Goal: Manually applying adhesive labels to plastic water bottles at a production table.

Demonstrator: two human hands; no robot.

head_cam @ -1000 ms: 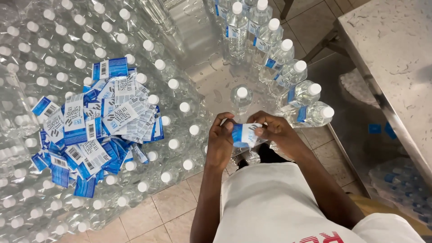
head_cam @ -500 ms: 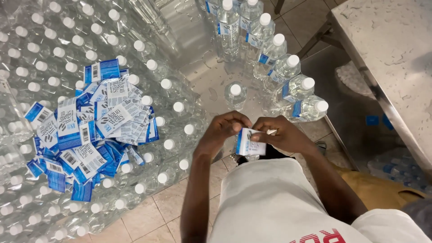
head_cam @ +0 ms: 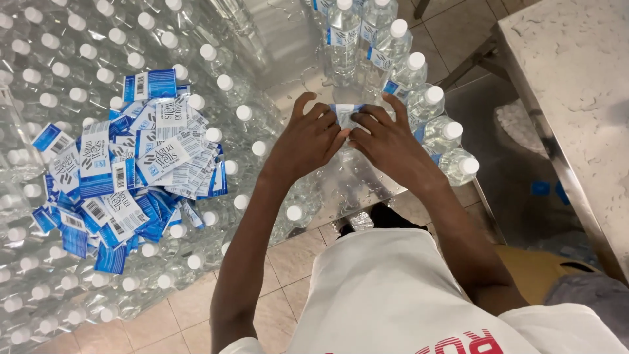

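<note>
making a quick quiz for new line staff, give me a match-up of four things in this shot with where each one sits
Things:
1. loose heap of blue and white paper labels
2. row of labelled clear plastic bottles with white caps
3. grey speckled stone-look table top
4. small blue and white label held between both hands

Places:
A. far right edge of the view
B. on top of the unlabelled bottles, left side
C. centre, above the wet metal surface
D. curving from top centre down to the right of the hands

Pairs: 1-B, 2-D, 3-A, 4-C
</note>
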